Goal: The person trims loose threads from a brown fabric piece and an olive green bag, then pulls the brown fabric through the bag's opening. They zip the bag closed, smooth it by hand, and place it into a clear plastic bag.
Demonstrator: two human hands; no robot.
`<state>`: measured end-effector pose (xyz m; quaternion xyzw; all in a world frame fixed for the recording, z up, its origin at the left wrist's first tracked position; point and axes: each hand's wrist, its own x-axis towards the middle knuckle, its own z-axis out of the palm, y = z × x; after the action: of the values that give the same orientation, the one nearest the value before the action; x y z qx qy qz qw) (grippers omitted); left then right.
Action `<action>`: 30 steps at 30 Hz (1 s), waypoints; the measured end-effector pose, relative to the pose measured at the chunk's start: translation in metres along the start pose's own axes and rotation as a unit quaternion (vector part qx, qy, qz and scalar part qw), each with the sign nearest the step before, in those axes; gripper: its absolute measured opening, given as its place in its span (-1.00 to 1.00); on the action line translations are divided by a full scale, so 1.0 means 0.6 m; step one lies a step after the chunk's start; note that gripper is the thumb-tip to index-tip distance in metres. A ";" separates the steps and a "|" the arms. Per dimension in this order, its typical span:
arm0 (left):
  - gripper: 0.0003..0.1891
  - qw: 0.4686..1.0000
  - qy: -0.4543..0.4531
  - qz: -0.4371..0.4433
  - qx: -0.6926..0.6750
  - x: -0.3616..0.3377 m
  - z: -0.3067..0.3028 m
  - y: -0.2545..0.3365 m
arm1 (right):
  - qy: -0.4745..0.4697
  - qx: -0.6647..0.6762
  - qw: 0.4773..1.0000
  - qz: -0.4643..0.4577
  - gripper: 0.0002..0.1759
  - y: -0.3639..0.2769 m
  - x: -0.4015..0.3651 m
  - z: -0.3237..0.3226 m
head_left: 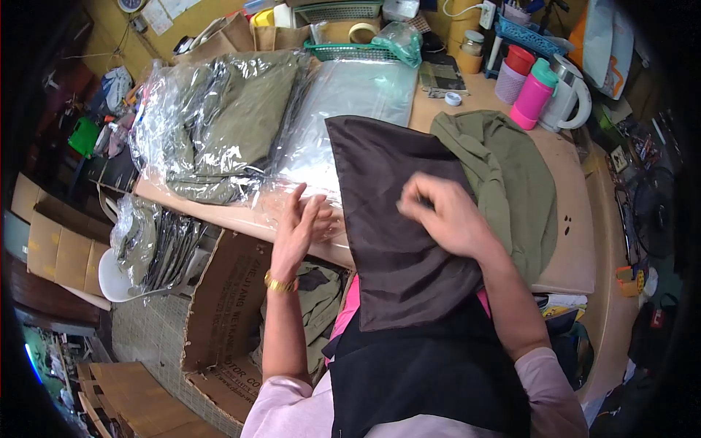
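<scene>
A smooth, dark brown piece of cloth (394, 168) lies over the table's front edge and hangs down onto my lap. Above its middle is my right hand (442, 212), its fingers bent and slightly blurred. A gap shows between thumb and forefinger, with nothing seen in it. My left hand (303, 223), with a gold bracelet on the wrist, is raised just left of the cloth. Its fingers are apart and hold nothing. An olive green garment (504, 175) lies crumpled at the right, partly under the cloth. Flat clear plastic bags (358, 98) lie behind.
Olive garments in clear plastic (241, 109) are piled at the table's left. Below stands an open cardboard box (223, 314) with green cloth inside. A pink bottle (533, 95), a kettle (566, 95) and a green basket (350, 51) stand along the back.
</scene>
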<state>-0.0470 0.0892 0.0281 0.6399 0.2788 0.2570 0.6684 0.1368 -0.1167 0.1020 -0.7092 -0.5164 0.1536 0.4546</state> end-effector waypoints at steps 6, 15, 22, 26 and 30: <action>-0.26 0.955 0.000 0.101 0.277 0.091 0.092 -0.003 | 0.248 -0.141 0.958 0.012 -0.54 0.125 0.169 0.057; -0.63 0.984 0.120 0.052 0.125 0.050 -0.058 0.006 | 0.313 0.026 0.945 0.092 -0.61 0.252 0.116 -0.094; -0.34 0.973 0.028 0.224 0.041 0.115 0.122 0.064 | 0.298 0.112 0.947 0.044 -0.67 0.166 0.091 -0.111; -0.35 0.971 -0.064 0.221 -0.060 0.126 0.217 0.074 | 0.260 0.153 0.953 0.020 -0.70 0.153 0.078 -0.105; -0.82 0.982 -0.045 0.176 -0.048 0.119 0.194 0.083 | 0.225 0.099 0.969 0.038 -0.68 0.131 0.043 -0.122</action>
<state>0.0862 0.0586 0.0778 0.6573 0.1188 0.3545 0.6544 0.2445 -0.1340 0.0848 -0.6962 -0.3555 0.0574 0.6210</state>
